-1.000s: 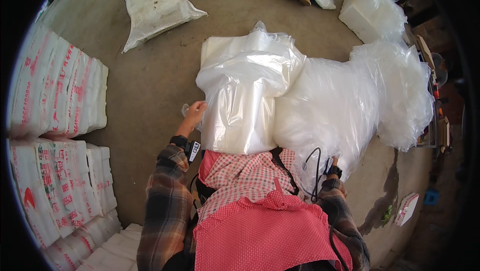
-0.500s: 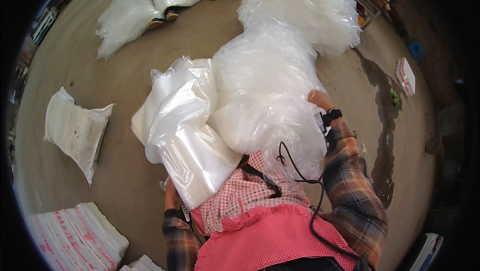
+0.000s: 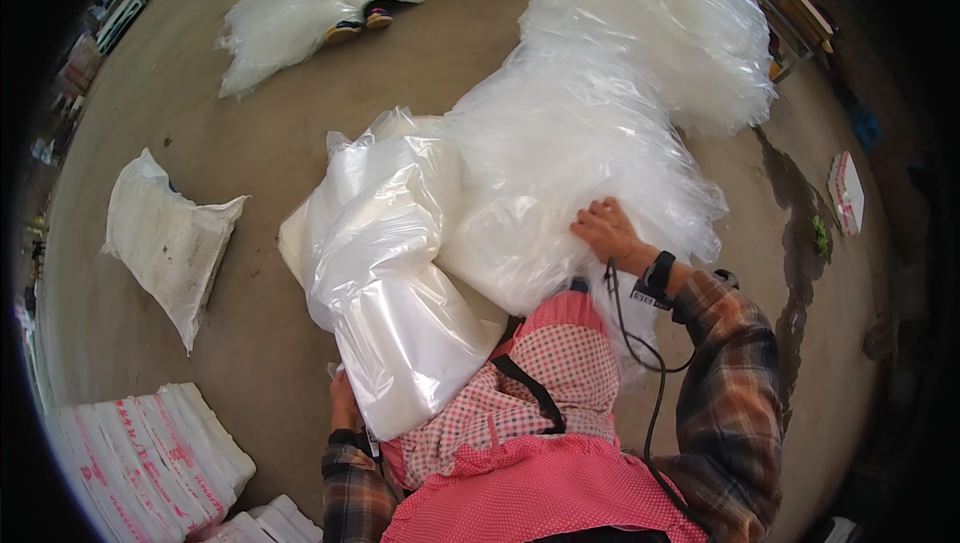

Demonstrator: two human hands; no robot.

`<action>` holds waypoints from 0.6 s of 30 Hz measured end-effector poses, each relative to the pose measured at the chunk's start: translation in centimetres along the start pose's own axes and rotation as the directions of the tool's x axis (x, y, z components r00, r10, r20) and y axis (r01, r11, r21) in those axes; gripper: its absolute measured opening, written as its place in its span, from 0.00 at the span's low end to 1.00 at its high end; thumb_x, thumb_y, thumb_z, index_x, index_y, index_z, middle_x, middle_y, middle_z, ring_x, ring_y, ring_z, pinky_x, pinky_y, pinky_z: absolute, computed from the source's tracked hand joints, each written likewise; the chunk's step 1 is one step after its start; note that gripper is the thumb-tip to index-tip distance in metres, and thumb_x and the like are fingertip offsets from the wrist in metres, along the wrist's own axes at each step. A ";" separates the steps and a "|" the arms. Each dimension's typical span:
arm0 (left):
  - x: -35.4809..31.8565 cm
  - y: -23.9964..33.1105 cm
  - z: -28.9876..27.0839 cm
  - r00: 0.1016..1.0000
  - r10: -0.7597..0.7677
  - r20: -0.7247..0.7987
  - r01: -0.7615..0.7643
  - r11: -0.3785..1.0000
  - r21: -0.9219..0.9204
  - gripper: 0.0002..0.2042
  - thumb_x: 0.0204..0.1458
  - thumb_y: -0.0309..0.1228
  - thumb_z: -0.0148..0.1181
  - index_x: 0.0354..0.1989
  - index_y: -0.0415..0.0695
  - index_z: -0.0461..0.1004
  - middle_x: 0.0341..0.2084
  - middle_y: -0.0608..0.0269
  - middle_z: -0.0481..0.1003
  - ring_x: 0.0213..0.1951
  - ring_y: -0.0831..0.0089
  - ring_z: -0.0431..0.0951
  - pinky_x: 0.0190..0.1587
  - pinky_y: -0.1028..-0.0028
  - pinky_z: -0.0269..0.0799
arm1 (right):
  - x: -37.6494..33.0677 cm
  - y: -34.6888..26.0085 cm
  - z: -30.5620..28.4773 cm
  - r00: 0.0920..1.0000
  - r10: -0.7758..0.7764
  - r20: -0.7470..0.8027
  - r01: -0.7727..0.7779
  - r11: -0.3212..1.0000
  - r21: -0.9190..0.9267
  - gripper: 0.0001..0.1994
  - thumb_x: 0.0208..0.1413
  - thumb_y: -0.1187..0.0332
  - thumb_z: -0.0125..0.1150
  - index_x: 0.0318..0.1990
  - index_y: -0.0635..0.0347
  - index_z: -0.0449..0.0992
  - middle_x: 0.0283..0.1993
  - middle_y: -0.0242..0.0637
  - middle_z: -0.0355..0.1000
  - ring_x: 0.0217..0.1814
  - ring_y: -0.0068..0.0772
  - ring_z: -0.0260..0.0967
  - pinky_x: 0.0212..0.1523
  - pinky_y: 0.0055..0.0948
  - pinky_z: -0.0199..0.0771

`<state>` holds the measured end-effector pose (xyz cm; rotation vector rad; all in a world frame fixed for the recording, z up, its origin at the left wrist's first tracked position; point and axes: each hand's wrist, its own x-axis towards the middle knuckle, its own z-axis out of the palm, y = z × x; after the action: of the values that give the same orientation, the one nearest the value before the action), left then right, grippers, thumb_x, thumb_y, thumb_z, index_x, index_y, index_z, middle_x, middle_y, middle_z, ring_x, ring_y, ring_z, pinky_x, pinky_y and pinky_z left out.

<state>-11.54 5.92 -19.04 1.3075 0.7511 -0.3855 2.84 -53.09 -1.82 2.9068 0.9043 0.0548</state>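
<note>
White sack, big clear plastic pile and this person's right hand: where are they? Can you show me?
White sack (image 3: 172,228): head view, middle of its upper side.
Clear plastic pile (image 3: 575,138): head view, its wrinkled middle.
Right hand (image 3: 610,237): head view, back of the hand.

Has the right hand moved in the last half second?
Yes: the right hand has moved left, away from the dark floor streak and farther over the clear plastic pile.

On the brownish-grey concrete floor (image 3: 285,133): heaped translucent plastic film (image 3: 610,93) at one o'clock, a white-and-red rectangular block (image 3: 847,193) at three, red-printed white boxes (image 3: 160,463) at eight, an off-white pillow-shaped sack (image 3: 170,233) at nine.
</note>
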 end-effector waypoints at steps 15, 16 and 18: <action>-2.3 3.0 -3.8 0.674 0.639 -0.371 -0.294 0.693 0.658 0.09 0.43 0.32 0.65 0.29 0.40 0.77 0.30 0.57 0.74 0.34 0.62 0.73 0.40 0.68 0.68 | 0.4 4.5 -6.3 0.921 0.266 0.284 -0.341 0.903 0.260 0.33 0.39 0.66 0.69 0.56 0.57 0.64 0.53 0.45 0.66 0.57 0.49 0.61 0.54 0.44 0.62; -2.5 3.2 -3.6 0.695 0.608 -0.384 -0.328 0.743 0.584 0.10 0.42 0.33 0.66 0.30 0.40 0.77 0.31 0.57 0.74 0.37 0.62 0.73 0.43 0.67 0.68 | 1.3 3.3 -7.9 0.950 0.269 0.159 -0.309 0.883 0.352 0.31 0.40 0.67 0.68 0.55 0.59 0.65 0.52 0.45 0.66 0.56 0.49 0.62 0.54 0.43 0.62; -2.3 3.5 -2.6 0.540 0.757 -0.368 -0.297 0.580 0.758 0.12 0.44 0.36 0.65 0.32 0.41 0.78 0.35 0.56 0.73 0.42 0.61 0.72 0.47 0.66 0.67 | 3.3 -0.1 -10.0 0.964 0.264 0.030 -0.252 0.873 0.418 0.24 0.44 0.71 0.65 0.51 0.62 0.68 0.48 0.46 0.68 0.51 0.48 0.66 0.51 0.37 0.66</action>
<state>-11.65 8.92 -15.10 2.3150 0.7375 0.4920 4.85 -50.28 8.09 3.4207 0.5785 -0.0928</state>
